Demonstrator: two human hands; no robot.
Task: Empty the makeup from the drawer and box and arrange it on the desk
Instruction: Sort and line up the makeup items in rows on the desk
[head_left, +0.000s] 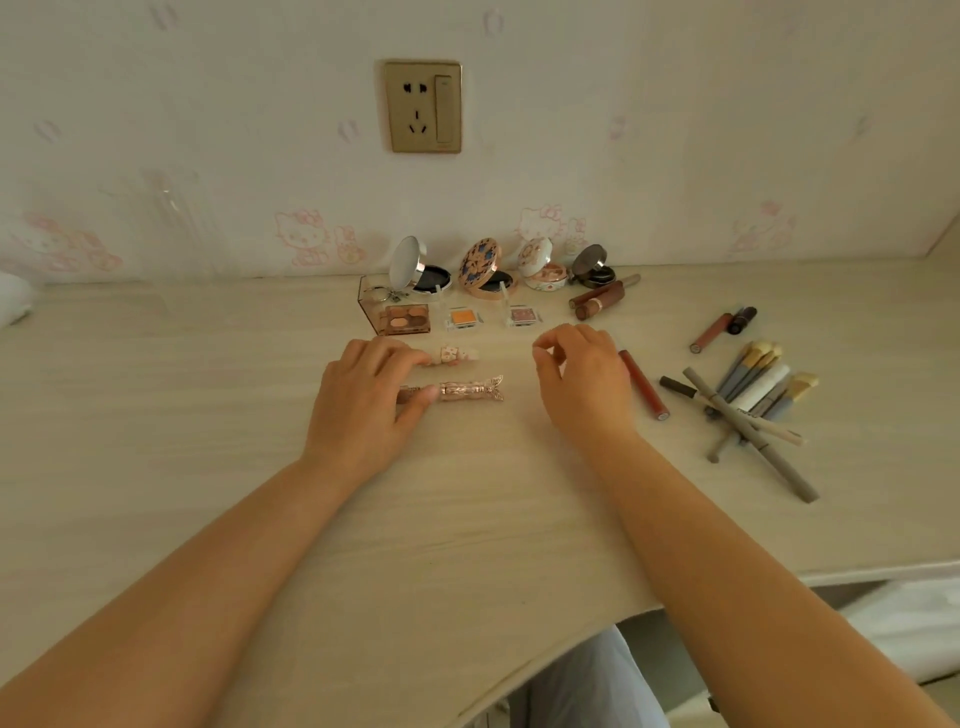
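On the pale wood desk (208, 415) my left hand (363, 405) lies palm down over the left end of an ornate rose-gold lipstick (470, 388), thumb and fingers closed on it. Its fingertips also touch a small white-and-pink tube (460, 355) just behind. My right hand (582, 376) hovers to the right, fingers loosely curled, holding nothing. A red lip gloss (644, 387) lies right beside it. At the back stand several open compacts (485, 273), and in front of them are an eyeshadow palette (402, 318), an orange pan (462, 317) and a pink pan (522, 314).
Two brown tubes (600, 301) lie by the compacts. Further right are a lip gloss (709, 332), a dark lipstick (742, 319), a heap of brushes (763, 384) and crossed pencils (753, 434). A wall socket (423, 106) is above. The desk's front edge (597, 613) curves inward.
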